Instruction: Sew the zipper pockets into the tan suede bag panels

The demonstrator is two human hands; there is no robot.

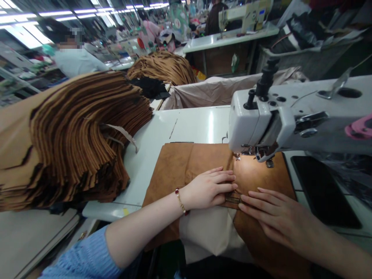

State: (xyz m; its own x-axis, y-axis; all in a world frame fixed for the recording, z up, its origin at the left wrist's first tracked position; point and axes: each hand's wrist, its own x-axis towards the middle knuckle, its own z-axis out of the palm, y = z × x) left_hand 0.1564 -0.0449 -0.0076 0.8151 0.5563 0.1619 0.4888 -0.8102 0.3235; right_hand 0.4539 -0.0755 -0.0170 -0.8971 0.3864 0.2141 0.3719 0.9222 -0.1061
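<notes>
A brown leather-like panel (171,166) lies on the white sewing table, partly under the head of a sewing machine (247,124). My left hand (209,188) rests flat on the panel with its fingers stretched to the right. To its right, my right hand (276,213) lies with straight fingers, the tips touching the panel beside a zipper (233,200). Both hands are open and press on the material. Beige lining cloth (213,230) hangs from the panel below my left hand, over the table's front edge. The machine's lamp lights the panel near the needle.
A tall stack of brown panels (78,135) stands at the left, with another brown pile (162,66) behind. A black phone-like slab (325,190) lies at the right. Beyond the table are a cloth-lined bin (200,91), another sewing machine (244,17) and a person (75,58).
</notes>
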